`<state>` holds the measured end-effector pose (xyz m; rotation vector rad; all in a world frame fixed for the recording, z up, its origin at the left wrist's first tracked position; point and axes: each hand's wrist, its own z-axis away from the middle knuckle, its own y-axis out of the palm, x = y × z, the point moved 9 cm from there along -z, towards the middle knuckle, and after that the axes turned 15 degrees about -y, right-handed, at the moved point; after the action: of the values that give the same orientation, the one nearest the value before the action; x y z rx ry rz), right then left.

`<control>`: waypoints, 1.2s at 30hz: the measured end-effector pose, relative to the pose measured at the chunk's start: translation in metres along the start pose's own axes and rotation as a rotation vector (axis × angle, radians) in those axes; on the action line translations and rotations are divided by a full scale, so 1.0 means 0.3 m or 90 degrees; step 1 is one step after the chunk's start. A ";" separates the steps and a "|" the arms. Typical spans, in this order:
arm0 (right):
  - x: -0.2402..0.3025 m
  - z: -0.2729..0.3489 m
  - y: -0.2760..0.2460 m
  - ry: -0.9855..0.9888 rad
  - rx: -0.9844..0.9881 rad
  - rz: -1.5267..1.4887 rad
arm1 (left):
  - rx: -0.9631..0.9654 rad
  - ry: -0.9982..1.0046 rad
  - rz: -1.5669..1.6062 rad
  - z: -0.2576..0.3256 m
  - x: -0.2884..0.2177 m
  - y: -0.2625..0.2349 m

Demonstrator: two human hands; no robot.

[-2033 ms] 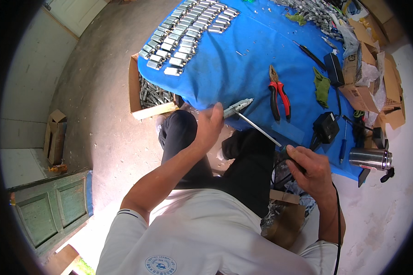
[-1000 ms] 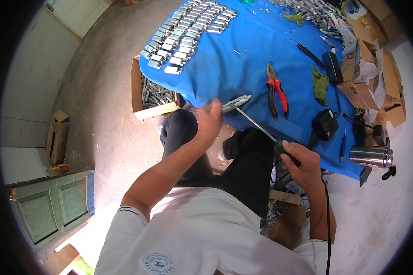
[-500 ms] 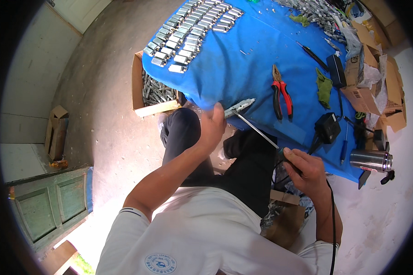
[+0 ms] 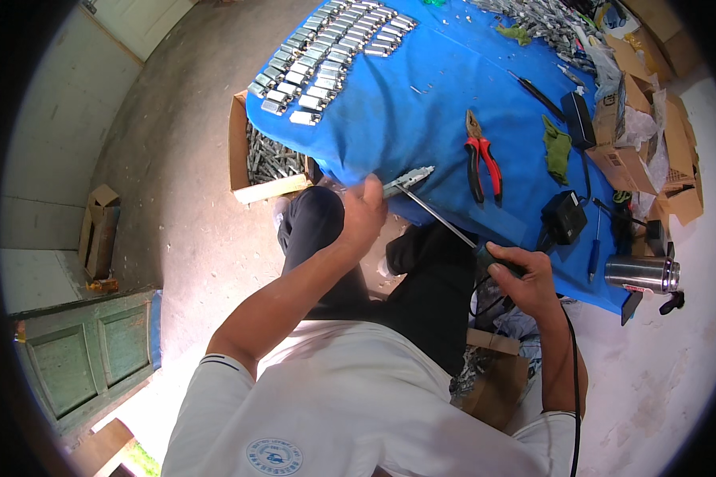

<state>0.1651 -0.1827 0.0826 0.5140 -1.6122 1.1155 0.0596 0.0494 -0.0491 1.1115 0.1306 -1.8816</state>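
My left hand (image 4: 364, 208) is closed around one end of a slim grey-white metal part (image 4: 410, 181) at the near edge of the blue-covered table. Its far end sticks out to the right, past my fingers. My right hand (image 4: 527, 278) grips the dark handle of what looks like a corded electric screwdriver (image 4: 441, 220). The tool's long thin shaft slants up and left, and its tip meets the metal part beside my left fingers. A black cord (image 4: 574, 374) hangs down along my right forearm. The exact contact at the tip is too small to make out.
Red-and-black pliers (image 4: 483, 163), a green cloth (image 4: 556, 149) and a black adapter (image 4: 565, 217) lie on the blue cloth (image 4: 429, 119). Silver metal blocks (image 4: 318, 67) stand in rows at far left. A steel flask (image 4: 643, 274) lies at right; a carton (image 4: 239, 151) of parts sits left.
My right hand and the tool have shifted slightly up and left, with the tip still at the metal part. My left hand keeps its hold on the part.
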 end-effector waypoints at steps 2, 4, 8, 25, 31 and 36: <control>-0.084 0.022 0.010 0.104 -0.017 -0.137 | 0.001 0.001 0.001 0.003 0.002 -0.001; -0.098 0.033 0.009 0.127 -0.035 -0.153 | -0.009 0.006 -0.015 -0.002 0.012 -0.004; -0.014 0.003 -0.023 0.003 -0.001 0.069 | -0.027 -0.007 -0.045 -0.005 0.011 -0.004; 0.207 0.003 0.037 -0.266 0.035 0.285 | 0.016 -0.016 0.010 -0.024 0.022 0.007; 0.092 0.000 -0.005 -0.168 0.016 0.160 | 0.007 0.006 -0.003 -0.016 0.003 0.005; -0.017 -0.004 -0.004 0.019 0.015 0.019 | 0.019 0.014 -0.004 -0.009 0.009 -0.011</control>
<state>0.1685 -0.1834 0.0785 0.4882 -1.5878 1.1613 0.0585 0.0509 -0.0538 1.1534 0.1189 -1.8828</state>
